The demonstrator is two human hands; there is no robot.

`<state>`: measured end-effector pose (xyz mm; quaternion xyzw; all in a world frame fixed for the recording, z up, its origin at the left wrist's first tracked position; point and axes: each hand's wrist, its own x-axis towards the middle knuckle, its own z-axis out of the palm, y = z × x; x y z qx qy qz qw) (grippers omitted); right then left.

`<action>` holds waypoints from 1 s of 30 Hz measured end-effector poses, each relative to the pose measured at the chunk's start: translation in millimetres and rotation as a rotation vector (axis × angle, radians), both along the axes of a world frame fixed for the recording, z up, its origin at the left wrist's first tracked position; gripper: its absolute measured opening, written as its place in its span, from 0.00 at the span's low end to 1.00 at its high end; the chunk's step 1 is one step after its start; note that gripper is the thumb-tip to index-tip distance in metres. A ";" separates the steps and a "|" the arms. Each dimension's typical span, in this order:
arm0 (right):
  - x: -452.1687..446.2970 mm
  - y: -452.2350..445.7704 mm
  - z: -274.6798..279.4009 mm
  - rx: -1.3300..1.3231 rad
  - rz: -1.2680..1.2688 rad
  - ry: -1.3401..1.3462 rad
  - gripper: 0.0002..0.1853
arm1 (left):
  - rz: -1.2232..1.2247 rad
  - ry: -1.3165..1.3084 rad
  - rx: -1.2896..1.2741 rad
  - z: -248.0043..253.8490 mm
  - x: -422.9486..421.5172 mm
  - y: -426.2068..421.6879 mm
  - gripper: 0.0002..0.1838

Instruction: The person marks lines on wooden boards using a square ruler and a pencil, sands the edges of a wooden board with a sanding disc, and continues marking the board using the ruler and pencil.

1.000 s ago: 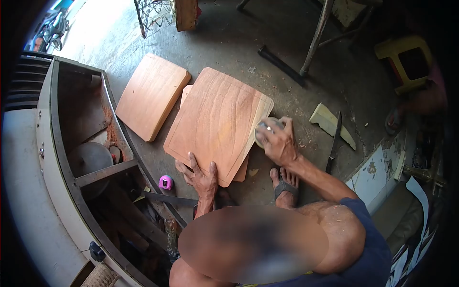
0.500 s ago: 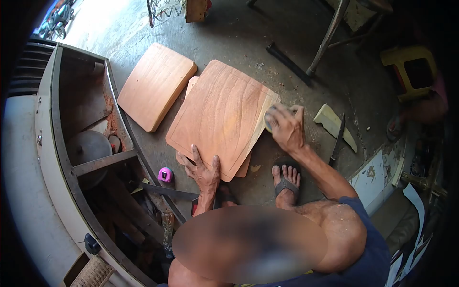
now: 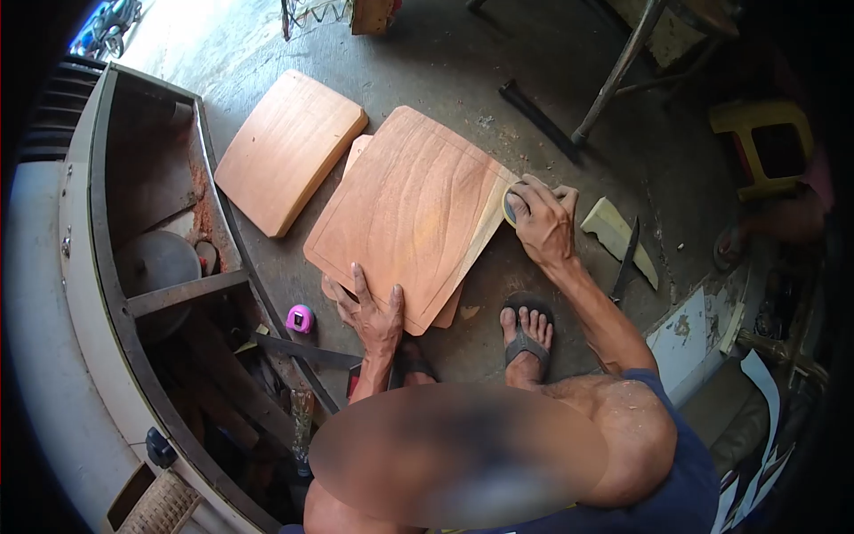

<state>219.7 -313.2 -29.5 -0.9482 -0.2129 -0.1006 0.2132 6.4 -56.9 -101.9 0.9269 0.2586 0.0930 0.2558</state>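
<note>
A wooden board (image 3: 414, 214) with wavy grain and a line drawn near its edges lies tilted across another piece of wood beneath it. My left hand (image 3: 374, 322) rests on its near-left edge, fingers spread and pressing on the surface. At the board's right corner my right hand (image 3: 544, 222) is closed around a small round pad (image 3: 510, 206) with a yellowish rim. The pad touches the board's edge there; most of it is hidden under my fingers. A thick stack of similar boards (image 3: 289, 151) lies to the left.
A pink tape measure (image 3: 301, 319) and a saw blade (image 3: 311, 353) lie near my left hand. An open cabinet frame (image 3: 191, 292) fills the left side. Right of me are a knife (image 3: 628, 258), a pale offcut (image 3: 609, 227), a black bar (image 3: 538, 122) and a yellow stool (image 3: 761, 114).
My right hand has shifted slightly up and right along the board's edge with the pad, and is less blurred. My left hand stays on the board. The whole view has shifted slightly.
</note>
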 end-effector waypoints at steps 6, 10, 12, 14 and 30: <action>-3.9 -2.5 -7.6 0.009 0.098 0.004 0.09 | -0.006 -0.016 0.002 -0.5 0.4 3.4 0.50; -39.7 1.2 -10.9 0.049 0.236 0.002 0.10 | -0.016 -0.028 0.016 -4.4 0.1 5.5 0.50; -17.4 -2.6 -16.2 0.055 0.238 -0.016 0.12 | -0.024 -0.015 0.010 5.7 0.4 3.6 0.47; 8.7 -6.1 -26.0 0.043 -0.006 -0.038 0.13 | 0.013 -0.039 -0.016 6.7 2.3 -2.6 0.46; -38.6 19.6 -31.6 0.039 0.177 -0.005 0.06 | 0.022 0.009 -0.022 12.0 6.5 -7.7 0.46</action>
